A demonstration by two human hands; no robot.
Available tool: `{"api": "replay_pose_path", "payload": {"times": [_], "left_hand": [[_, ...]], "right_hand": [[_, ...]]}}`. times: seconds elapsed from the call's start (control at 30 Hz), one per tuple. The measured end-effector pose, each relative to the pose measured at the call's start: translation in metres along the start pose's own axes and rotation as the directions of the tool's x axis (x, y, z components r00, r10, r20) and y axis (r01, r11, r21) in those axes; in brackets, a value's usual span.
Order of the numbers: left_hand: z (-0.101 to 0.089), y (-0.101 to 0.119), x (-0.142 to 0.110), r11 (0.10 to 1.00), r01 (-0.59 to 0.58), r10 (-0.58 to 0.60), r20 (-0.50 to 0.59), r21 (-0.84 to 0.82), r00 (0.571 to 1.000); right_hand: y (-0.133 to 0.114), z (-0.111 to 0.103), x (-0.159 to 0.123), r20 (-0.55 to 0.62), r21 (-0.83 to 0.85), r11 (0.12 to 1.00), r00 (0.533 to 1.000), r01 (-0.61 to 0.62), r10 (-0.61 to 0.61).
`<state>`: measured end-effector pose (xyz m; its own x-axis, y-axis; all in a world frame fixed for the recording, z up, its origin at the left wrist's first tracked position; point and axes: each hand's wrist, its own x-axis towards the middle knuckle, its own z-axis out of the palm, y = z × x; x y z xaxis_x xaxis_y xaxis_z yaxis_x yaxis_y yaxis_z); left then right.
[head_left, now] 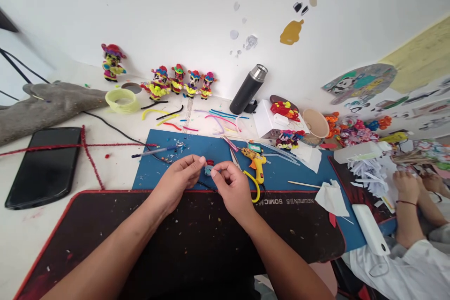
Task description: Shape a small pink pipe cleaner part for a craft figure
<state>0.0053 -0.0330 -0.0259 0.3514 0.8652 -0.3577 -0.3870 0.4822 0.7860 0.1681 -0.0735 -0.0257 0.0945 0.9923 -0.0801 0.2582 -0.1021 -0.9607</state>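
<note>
My left hand (181,177) and my right hand (230,187) meet over the near edge of the blue cutting mat (158,173). Between their pinched fingertips sits a small craft piece (208,168), blue-grey with a red bit on top. Both hands' fingers are closed on it. A thin black wire (206,186) trails from under the piece across the black desk mat (176,239). A yellow glue gun (256,161) lies just right of my right hand, and scissors with yellow handles (253,186) lie beside it.
Several pipe-cleaner figures (177,80) stand along the wall, with loose pipe cleaners (218,119) in front. A black flask (248,90), a phone (45,166), a pen (154,152) and a grey cloth (49,105) lie about. Another person's hands (409,187) handle paper strips at right.
</note>
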Motion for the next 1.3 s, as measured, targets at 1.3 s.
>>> {"api": "replay_pose_path", "payload": {"times": [1.3], "left_hand": [[-0.0046,-0.0012,0.0055,0.947,-0.045,0.029,0.054,0.318,0.998]], "right_hand": [[0.0100,-0.0088,-0.0047,0.007,0.116,0.993,0.999,-0.032,0.031]]}}
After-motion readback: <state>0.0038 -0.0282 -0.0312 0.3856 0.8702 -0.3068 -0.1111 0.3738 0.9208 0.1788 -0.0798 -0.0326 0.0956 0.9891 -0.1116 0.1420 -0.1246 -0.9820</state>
